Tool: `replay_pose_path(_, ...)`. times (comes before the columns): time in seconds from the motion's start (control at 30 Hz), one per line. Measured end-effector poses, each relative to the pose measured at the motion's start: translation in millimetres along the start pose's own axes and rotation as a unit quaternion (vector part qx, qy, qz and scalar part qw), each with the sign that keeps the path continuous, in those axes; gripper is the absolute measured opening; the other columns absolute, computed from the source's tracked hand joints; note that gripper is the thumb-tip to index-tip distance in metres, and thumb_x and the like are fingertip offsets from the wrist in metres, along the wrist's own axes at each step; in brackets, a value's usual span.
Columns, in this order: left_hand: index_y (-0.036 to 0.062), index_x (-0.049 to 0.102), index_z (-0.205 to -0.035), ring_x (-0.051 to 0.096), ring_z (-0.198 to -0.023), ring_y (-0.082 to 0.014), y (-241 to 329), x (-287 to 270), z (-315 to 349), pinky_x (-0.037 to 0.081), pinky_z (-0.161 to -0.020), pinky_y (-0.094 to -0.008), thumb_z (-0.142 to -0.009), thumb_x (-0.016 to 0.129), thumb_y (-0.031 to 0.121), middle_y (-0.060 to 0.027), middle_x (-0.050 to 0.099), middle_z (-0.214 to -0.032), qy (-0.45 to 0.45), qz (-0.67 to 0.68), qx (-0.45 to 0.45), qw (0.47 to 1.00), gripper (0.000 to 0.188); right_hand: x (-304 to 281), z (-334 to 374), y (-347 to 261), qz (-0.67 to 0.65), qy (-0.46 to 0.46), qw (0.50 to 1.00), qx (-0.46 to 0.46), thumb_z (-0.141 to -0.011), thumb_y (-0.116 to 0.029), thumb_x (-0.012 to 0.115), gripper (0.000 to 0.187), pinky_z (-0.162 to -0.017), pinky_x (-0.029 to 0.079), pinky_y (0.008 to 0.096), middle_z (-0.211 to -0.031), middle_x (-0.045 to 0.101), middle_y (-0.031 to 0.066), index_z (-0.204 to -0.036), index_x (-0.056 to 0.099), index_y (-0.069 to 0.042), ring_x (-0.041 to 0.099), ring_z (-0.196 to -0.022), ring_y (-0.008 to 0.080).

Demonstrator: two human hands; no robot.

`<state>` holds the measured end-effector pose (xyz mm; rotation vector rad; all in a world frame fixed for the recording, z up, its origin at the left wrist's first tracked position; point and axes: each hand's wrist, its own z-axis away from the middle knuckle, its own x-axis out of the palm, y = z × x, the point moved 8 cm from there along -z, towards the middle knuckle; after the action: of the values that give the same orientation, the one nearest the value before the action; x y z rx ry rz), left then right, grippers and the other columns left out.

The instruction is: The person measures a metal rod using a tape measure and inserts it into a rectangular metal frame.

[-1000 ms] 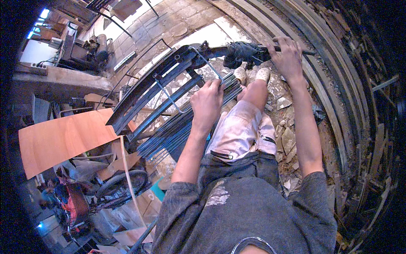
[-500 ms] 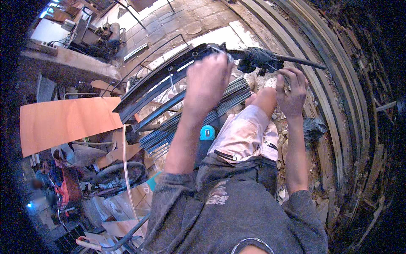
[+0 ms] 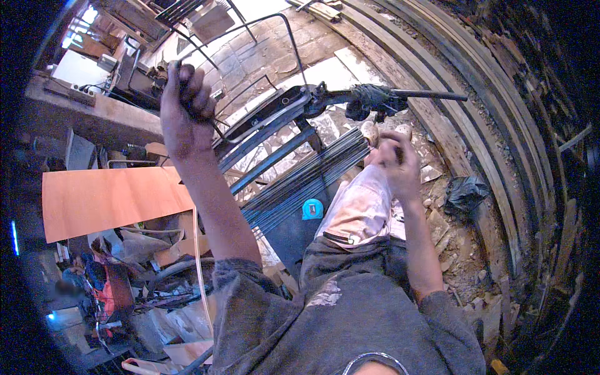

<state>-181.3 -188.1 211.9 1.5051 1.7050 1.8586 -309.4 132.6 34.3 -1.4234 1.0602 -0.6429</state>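
My left hand [image 3: 187, 112] is raised at the left, its fingers closed on a thin bent metal rod [image 3: 291, 34]. The rod runs up from the fist, over to a corner, then down to a dark metal bench with a bending fitting [image 3: 310, 99]. A long lever bar [image 3: 431, 94] reaches right from this fitting, with black wrapping [image 3: 374, 99] around part of it. Below the lever, my right hand [image 3: 401, 164] is off the bar, near my feet. Its fingers are curled in, slightly blurred, and nothing shows in them.
Thin metal rods [image 3: 306, 178] lie bundled beside my leg, near a blue tape measure [image 3: 312, 209]. An orange-brown sheet [image 3: 115, 201] juts in at the left. Long timber planks [image 3: 437, 62] run along the right. A black plastic bag [image 3: 465, 192] lies on the rubble.
My left hand has swung left and away from the fitting, and the bent rod now stands out above the bench. My right hand has come down and left from the lever, its fingers curling in.
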Motion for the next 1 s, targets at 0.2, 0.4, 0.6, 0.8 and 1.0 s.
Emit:
replay_pose_path(0.2, 0.0111, 0.046, -0.091, 0.027, -0.05, -0.0046, -48.3, -10.6, 45.4, 0.025, -0.037, -0.0184, -0.101, 0.045, 0.033, 0.0045, 0.032, -0.069, -0.061, 0.174, -0.032, 0.982, 0.024, 85.0, 4.2, -53.5, -0.45, -0.2, 0.861, 0.129, -0.102, -0.022, 0.041, 0.035, -0.064, 0.051, 0.0258, -0.112, 0.062, 0.0105, -0.134, 0.046, -0.007, 0.061, -0.073, 0.0127)
replay_pose_path(0.4, 0.0035, 0.056, -0.103, 0.057, -0.081, -0.0197, -101.1, -23.6, 74.4, 0.053, -0.069, -0.0306, -0.101, 0.042, 0.038, -0.007, 0.056, -0.084, 0.101, 0.103, -0.073, 0.987, 0.037, 62.1, -1.5, -42.7, -0.343, -0.157, 0.923, 0.073, -0.102, -0.019, 0.041, 0.033, -0.067, 0.053, 0.0279, -0.101, 0.065, 0.0116, -0.132, 0.048, -0.006, 0.063, -0.074, 0.0153)
replay_pose_path(0.6, -0.0082, 0.049, -0.127, 0.056, -0.115, -0.0368, -119.3, -37.5, 94.4, 0.046, -0.099, -0.048, -0.099, 0.028, 0.053, -0.0272, 0.054, -0.127, 0.021, 0.126, -0.124, 0.984, 0.071, 43.3, 5.0, -27.5, -0.336, -0.113, 0.925, 0.134, -0.1, -0.019, 0.044, 0.036, -0.063, 0.052, 0.0263, -0.1, 0.066, 0.0132, -0.132, 0.051, -0.002, 0.061, -0.068, 0.0145)
replay_pose_path(0.8, -0.0107, 0.049, -0.126, 0.054, -0.118, -0.0399, -132.6, -41.7, 104.6, 0.044, -0.102, -0.0487, -0.098, 0.031, 0.054, -0.0312, 0.051, -0.128, 0.06, 0.124, -0.139, 0.981, 0.072, 42.6, 11.3, -5.9, -0.406, -0.134, 0.887, 0.172, -0.101, -0.036, 0.037, 0.047, -0.064, 0.051, 0.0283, -0.104, 0.066, 0.0137, -0.136, 0.047, -0.005, 0.061, -0.07, 0.0147)
replay_pose_path(1.0, -0.0117, 0.049, -0.125, 0.053, -0.118, -0.0419, -140.4, -44.8, 112.0, 0.044, -0.102, -0.0488, -0.098, 0.027, 0.055, -0.0317, 0.052, -0.127, 0.048, 0.131, -0.144, 0.98, 0.075, 44.2, 16.2, -0.4, -0.426, -0.157, 0.87, 0.189, -0.101, -0.048, 0.031, 0.058, -0.066, 0.051, 0.0288, -0.107, 0.065, 0.013, -0.136, 0.045, -0.004, 0.061, -0.073, 0.0154)
